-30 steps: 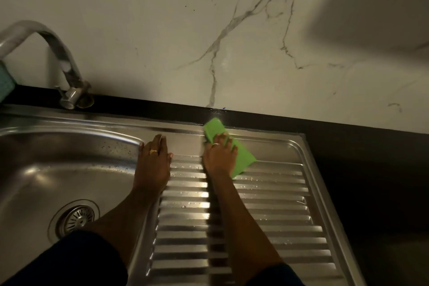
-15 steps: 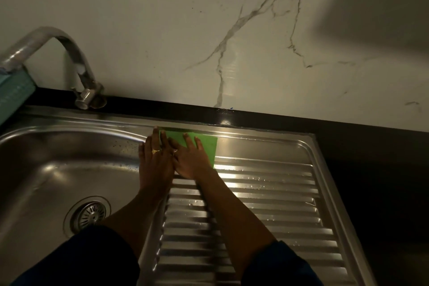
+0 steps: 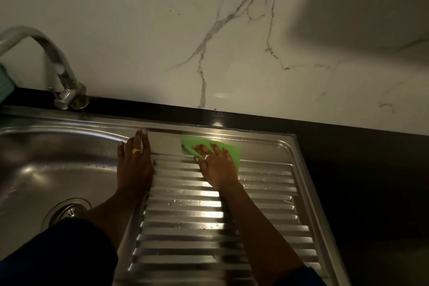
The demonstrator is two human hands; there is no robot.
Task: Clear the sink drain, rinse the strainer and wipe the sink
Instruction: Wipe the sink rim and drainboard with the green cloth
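1. The green cloth (image 3: 226, 149) lay flat at the far end of the ridged draining board (image 3: 267, 204), under the right hand (image 3: 217, 165). That hand was spread wide and pressed down on the cloth, not gripping it.
2. I thought the cloth could slip out from under those flat fingers on the bumpy ridges, because nothing pinched it.
3. The left hand (image 3: 135, 165) lay flat and open on the rim between the bowl and the board, holding nothing. Drops of water sat on the steel, so I thought that hand might slide.
4. The strainer (image 3: 67, 211) sat in the drain of the sink (image 3: 46, 169), well apart from the cloth.
5. The tap (image 3: 58, 69) stood behind, untouched.
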